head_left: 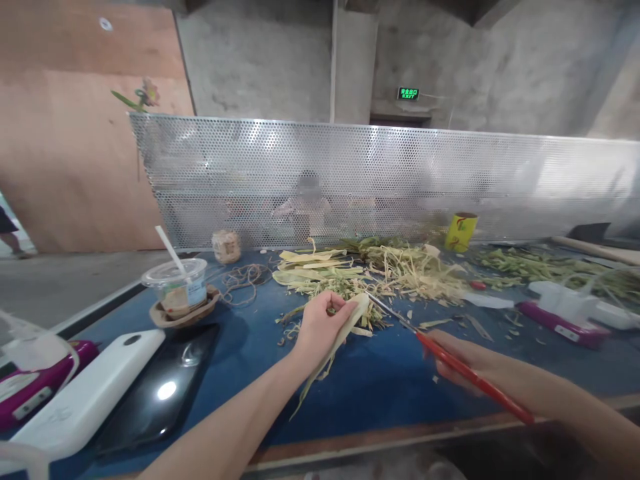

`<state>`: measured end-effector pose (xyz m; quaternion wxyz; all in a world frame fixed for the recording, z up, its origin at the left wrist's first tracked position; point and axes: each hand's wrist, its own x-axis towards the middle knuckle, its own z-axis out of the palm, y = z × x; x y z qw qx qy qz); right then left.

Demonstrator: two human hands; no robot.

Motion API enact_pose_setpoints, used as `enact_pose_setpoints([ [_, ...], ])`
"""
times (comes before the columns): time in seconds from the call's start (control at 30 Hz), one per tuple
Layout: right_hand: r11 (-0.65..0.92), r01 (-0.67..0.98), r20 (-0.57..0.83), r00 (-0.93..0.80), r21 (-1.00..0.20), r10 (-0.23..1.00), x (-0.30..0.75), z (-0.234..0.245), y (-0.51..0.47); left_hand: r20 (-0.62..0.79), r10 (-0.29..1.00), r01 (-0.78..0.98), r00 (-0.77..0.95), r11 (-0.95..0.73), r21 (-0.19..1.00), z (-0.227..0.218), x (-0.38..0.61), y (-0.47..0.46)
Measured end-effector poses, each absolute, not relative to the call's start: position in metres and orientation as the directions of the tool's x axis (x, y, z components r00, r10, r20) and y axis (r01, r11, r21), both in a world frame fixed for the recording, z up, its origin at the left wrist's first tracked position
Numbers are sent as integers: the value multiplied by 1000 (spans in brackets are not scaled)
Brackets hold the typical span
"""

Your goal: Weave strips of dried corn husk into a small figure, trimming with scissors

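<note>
The left hand (320, 325) is pinching a pale green leaf strip (345, 328) between thumb and fingers, probably steadying it. The right hand (474, 355) is gripping red-handled scissors (450, 360) by the handles, seemingly for aim. The strip's broad end is protruding past the left fingertips, pointing towards the scissors' tips (whether they are touching, I cannot tell).

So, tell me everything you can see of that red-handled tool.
The red-handled tool has a long, smooth red handle, perhaps plastic, and a slim, greyish end that looks like metal. The right hand grips the handle, partly hiding it. It slants over the blue tabletop, tip pointing up-left beside the pale strip; whether they touch, I can't tell.
</note>
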<state>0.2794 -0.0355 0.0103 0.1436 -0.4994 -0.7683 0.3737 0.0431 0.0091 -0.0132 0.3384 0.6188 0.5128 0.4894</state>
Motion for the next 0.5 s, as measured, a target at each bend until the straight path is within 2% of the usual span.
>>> enact_pose_setpoints([
  [0.13, 200, 692, -195, -448, -693, 873, 271, 12, -37, 272, 962, 293, 17, -265, 919, -17, 43, 10],
  [0.37, 107, 611, -203, -415, -784, 887, 264, 5, -34, 377, 926, 318, 21, -364, 875, -18, 40, 11],
  [0.5, -47, 602, -340, -383, -797, 859, 268, -5, -28, 316, 947, 272, 59, -320, 908, -15, 40, 8],
])
